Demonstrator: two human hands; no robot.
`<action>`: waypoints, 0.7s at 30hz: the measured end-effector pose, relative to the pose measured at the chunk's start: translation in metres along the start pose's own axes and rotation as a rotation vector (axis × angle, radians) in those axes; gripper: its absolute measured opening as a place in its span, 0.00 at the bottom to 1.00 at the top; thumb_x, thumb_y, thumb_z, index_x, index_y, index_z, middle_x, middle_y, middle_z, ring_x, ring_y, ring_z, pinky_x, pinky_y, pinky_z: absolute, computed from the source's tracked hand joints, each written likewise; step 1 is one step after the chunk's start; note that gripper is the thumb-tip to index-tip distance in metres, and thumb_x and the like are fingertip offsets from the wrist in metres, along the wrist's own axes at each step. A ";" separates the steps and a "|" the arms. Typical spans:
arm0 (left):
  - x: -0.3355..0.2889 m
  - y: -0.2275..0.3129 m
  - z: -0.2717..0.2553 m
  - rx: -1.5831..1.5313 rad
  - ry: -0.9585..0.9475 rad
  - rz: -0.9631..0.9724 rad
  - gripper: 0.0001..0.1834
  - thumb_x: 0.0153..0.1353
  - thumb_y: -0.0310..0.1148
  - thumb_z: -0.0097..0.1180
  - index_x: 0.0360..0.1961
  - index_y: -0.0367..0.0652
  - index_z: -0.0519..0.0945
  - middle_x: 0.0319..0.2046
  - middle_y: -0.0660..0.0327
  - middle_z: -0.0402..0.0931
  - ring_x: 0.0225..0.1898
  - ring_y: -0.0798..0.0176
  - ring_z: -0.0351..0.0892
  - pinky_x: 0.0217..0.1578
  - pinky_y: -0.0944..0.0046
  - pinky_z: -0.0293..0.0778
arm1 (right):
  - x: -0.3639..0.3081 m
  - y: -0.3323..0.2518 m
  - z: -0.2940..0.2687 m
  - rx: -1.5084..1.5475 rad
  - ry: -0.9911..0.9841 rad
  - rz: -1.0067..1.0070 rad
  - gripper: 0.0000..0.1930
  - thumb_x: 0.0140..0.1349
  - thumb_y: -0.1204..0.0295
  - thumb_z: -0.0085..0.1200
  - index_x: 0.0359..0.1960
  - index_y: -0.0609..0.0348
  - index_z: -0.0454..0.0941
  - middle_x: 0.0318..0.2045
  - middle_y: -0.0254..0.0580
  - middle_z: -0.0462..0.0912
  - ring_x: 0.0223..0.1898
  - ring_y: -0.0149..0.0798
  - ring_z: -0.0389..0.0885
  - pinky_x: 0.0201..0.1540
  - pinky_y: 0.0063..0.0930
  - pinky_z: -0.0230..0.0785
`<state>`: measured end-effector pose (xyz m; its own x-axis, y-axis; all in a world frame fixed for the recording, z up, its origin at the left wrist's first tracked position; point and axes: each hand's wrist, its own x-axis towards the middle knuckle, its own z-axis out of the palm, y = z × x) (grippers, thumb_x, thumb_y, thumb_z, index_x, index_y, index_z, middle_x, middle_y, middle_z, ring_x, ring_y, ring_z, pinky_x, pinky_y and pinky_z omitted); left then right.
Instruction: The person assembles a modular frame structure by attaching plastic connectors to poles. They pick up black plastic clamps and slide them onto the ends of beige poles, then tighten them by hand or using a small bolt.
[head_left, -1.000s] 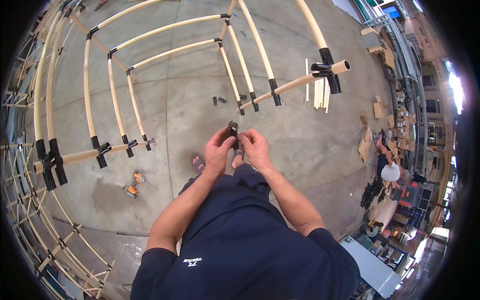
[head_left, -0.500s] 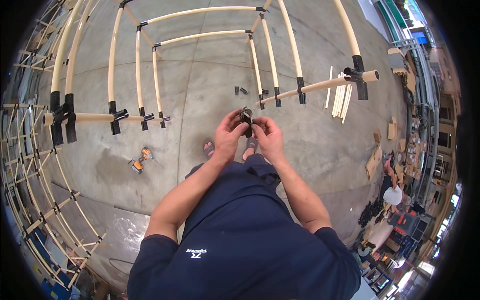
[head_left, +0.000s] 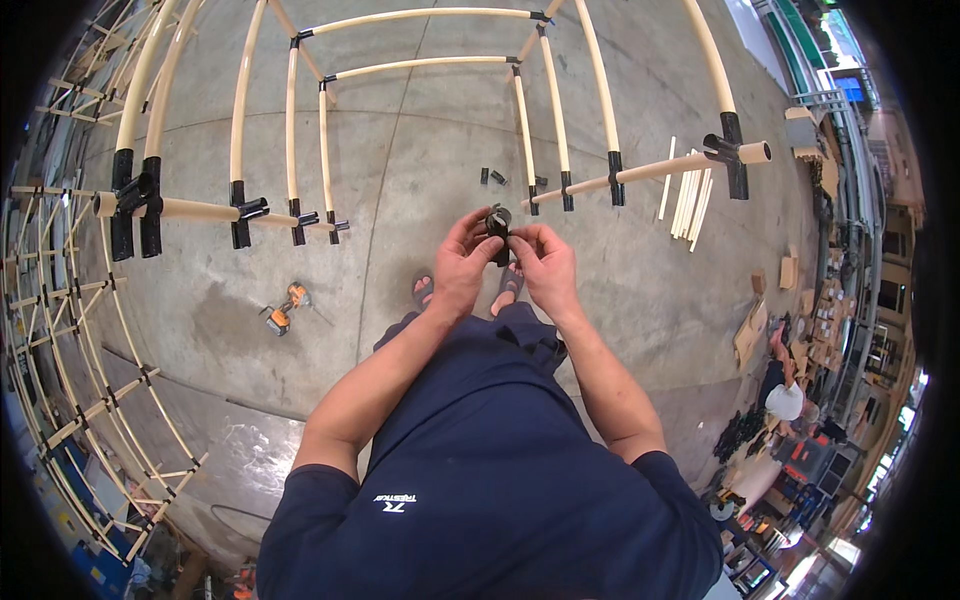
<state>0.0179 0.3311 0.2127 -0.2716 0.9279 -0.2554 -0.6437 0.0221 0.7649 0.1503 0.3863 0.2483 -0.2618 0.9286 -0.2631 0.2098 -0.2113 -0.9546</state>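
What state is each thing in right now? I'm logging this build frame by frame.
black connector: held up between both hands, off the floor.
left hand: shut on the connector.
right hand: fingertips pinching the connector.
pipe frame: partly assembled, cream pipes joined by black clamps.
cordless drill: lying on its side on the concrete floor, untouched.
loose pipes: lying in a bundle on the floor.

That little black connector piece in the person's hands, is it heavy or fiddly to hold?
The black connector probably weighs little: fingertips of the left hand and right hand alone carry it. It looks rigid, keeping its shape under that pinch. Being small and smooth-looking, it might slip, which may be why both hands steady it.
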 end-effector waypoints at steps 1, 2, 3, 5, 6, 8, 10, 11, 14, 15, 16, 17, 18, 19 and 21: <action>0.000 0.001 0.000 -0.026 0.009 -0.002 0.28 0.64 0.22 0.60 0.66 0.36 0.69 0.52 0.56 0.79 0.53 0.64 0.78 0.54 0.64 0.77 | -0.001 0.002 0.000 0.001 0.003 0.003 0.06 0.66 0.74 0.61 0.40 0.65 0.82 0.25 0.29 0.81 0.27 0.20 0.75 0.29 0.18 0.67; 0.000 0.003 0.000 -0.052 0.017 -0.003 0.28 0.65 0.22 0.60 0.66 0.36 0.69 0.52 0.56 0.79 0.53 0.64 0.78 0.54 0.64 0.77 | -0.001 0.006 -0.001 -0.016 -0.015 -0.058 0.07 0.67 0.73 0.60 0.41 0.64 0.81 0.27 0.30 0.82 0.26 0.20 0.75 0.29 0.17 0.68; 0.000 0.003 0.000 -0.051 0.018 -0.006 0.28 0.65 0.22 0.60 0.66 0.36 0.69 0.52 0.56 0.79 0.53 0.64 0.78 0.54 0.64 0.77 | -0.002 0.005 0.000 -0.033 -0.036 -0.120 0.07 0.69 0.72 0.59 0.42 0.63 0.81 0.30 0.30 0.83 0.26 0.21 0.76 0.29 0.17 0.69; 0.000 0.005 0.000 -0.043 0.015 0.015 0.29 0.65 0.22 0.60 0.66 0.36 0.68 0.52 0.56 0.79 0.53 0.64 0.79 0.54 0.64 0.77 | -0.004 0.002 0.002 -0.030 -0.016 -0.041 0.07 0.68 0.72 0.60 0.41 0.64 0.81 0.28 0.30 0.83 0.26 0.20 0.75 0.29 0.18 0.68; -0.001 0.006 0.001 -0.043 0.013 0.011 0.29 0.65 0.22 0.60 0.66 0.36 0.68 0.52 0.56 0.79 0.53 0.64 0.79 0.54 0.64 0.77 | -0.005 -0.001 0.002 -0.028 0.005 0.034 0.07 0.66 0.72 0.61 0.41 0.65 0.82 0.26 0.30 0.83 0.27 0.20 0.75 0.29 0.18 0.68; -0.002 0.007 0.003 0.001 0.002 0.018 0.28 0.65 0.21 0.60 0.66 0.36 0.69 0.51 0.55 0.80 0.51 0.64 0.79 0.53 0.64 0.78 | -0.005 0.006 0.000 -0.034 0.014 0.005 0.07 0.67 0.72 0.61 0.41 0.65 0.83 0.26 0.30 0.83 0.27 0.20 0.75 0.29 0.18 0.67; -0.001 0.007 0.002 0.009 0.001 -0.007 0.28 0.65 0.21 0.60 0.65 0.36 0.69 0.51 0.55 0.80 0.51 0.64 0.79 0.52 0.64 0.78 | -0.007 0.008 0.001 -0.036 0.027 -0.025 0.07 0.67 0.72 0.61 0.41 0.65 0.83 0.26 0.30 0.83 0.26 0.20 0.75 0.29 0.18 0.67; -0.001 0.007 0.002 0.014 0.002 -0.027 0.27 0.65 0.21 0.60 0.65 0.36 0.69 0.51 0.56 0.80 0.50 0.64 0.80 0.51 0.64 0.78 | -0.008 0.009 0.003 0.016 0.043 -0.092 0.08 0.67 0.72 0.61 0.41 0.65 0.83 0.26 0.30 0.83 0.26 0.20 0.74 0.28 0.18 0.66; -0.001 0.007 0.003 -0.018 -0.019 -0.042 0.26 0.65 0.21 0.59 0.65 0.36 0.69 0.51 0.56 0.80 0.50 0.65 0.80 0.51 0.65 0.78 | -0.008 0.005 -0.002 0.044 0.028 -0.073 0.07 0.67 0.72 0.60 0.42 0.64 0.82 0.28 0.31 0.84 0.27 0.20 0.75 0.29 0.17 0.68; -0.001 0.007 0.004 -0.014 -0.026 -0.049 0.26 0.65 0.21 0.59 0.65 0.36 0.69 0.51 0.56 0.80 0.50 0.65 0.80 0.51 0.65 0.78 | -0.008 0.004 -0.006 0.015 -0.006 0.014 0.07 0.67 0.73 0.60 0.43 0.63 0.81 0.32 0.31 0.84 0.29 0.21 0.77 0.31 0.17 0.70; -0.002 0.006 0.005 -0.001 -0.028 -0.048 0.26 0.65 0.21 0.59 0.65 0.36 0.69 0.51 0.56 0.80 0.50 0.65 0.80 0.50 0.65 0.78 | -0.008 0.003 -0.007 0.021 0.003 0.017 0.07 0.67 0.73 0.60 0.43 0.63 0.81 0.32 0.31 0.84 0.29 0.21 0.77 0.31 0.17 0.70; -0.002 0.006 0.005 0.012 -0.030 -0.047 0.27 0.66 0.21 0.59 0.65 0.36 0.69 0.51 0.57 0.80 0.50 0.65 0.80 0.50 0.65 0.78 | -0.009 0.003 -0.008 -0.025 -0.005 0.034 0.07 0.67 0.73 0.60 0.43 0.64 0.82 0.32 0.32 0.84 0.29 0.21 0.77 0.32 0.17 0.70; -0.001 0.005 0.006 0.017 -0.039 -0.054 0.27 0.66 0.21 0.59 0.65 0.36 0.69 0.51 0.57 0.80 0.50 0.65 0.80 0.50 0.65 0.78 | -0.008 0.002 -0.010 -0.071 -0.013 0.050 0.07 0.67 0.74 0.60 0.43 0.64 0.82 0.32 0.32 0.84 0.30 0.21 0.77 0.32 0.17 0.70; 0.000 0.004 0.005 -0.003 -0.043 -0.076 0.27 0.66 0.22 0.60 0.65 0.36 0.69 0.50 0.57 0.80 0.50 0.65 0.80 0.50 0.65 0.78 | -0.008 0.004 -0.010 -0.064 -0.002 0.052 0.07 0.67 0.74 0.60 0.43 0.64 0.82 0.32 0.32 0.84 0.30 0.21 0.77 0.32 0.17 0.70; 0.001 0.004 0.007 -0.016 -0.053 -0.106 0.27 0.66 0.22 0.60 0.66 0.36 0.68 0.50 0.57 0.80 0.49 0.65 0.80 0.49 0.66 0.78 | -0.008 0.002 -0.008 -0.233 0.093 -0.409 0.07 0.67 0.74 0.60 0.42 0.65 0.82 0.30 0.31 0.83 0.29 0.21 0.76 0.31 0.18 0.69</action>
<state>0.0199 0.3352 0.2199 -0.1637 0.9390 -0.3026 -0.6782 0.1156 0.7257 0.1607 0.3806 0.2494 -0.2835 0.9469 0.1518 0.3156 0.2416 -0.9176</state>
